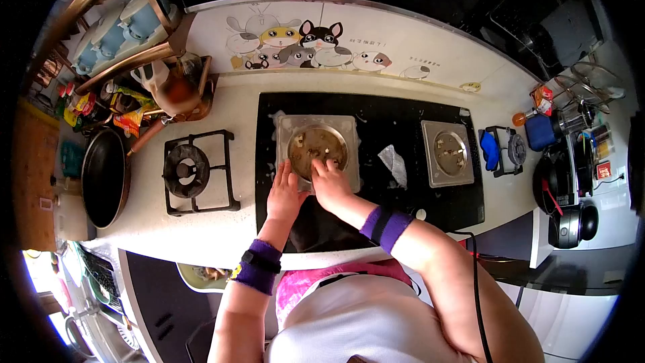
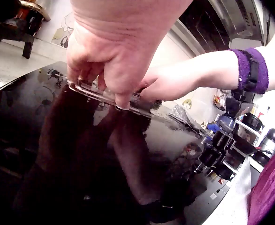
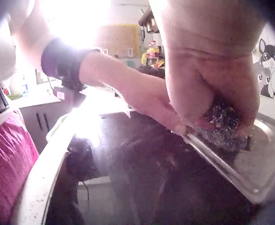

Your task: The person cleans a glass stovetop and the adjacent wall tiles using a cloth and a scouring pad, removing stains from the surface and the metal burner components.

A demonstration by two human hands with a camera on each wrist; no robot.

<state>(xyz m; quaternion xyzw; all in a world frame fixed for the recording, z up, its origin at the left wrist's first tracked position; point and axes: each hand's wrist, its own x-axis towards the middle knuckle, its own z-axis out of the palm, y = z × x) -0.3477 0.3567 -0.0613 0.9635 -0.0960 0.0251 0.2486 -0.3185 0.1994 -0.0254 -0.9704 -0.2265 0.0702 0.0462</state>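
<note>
On black glass cooktop lies square silver metal burner tray, at 12 o'clock from both hands. Fingers of left hand curled onto tray's near rim, 7 o'clock corner. Fingers of right hand closed tight round grey steel-wool scrubber, pressed on tray. From tray: second square metal tray at 3 o'clock, black cast-iron pan support at 9 o'clock.

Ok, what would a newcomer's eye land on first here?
Both hands at the left of the black glass hob: the right hand presses steel wool into the square metal burner plate, the left hand grips its near rim. To the left, a black gas burner with its grate sits on the white counter.
</note>
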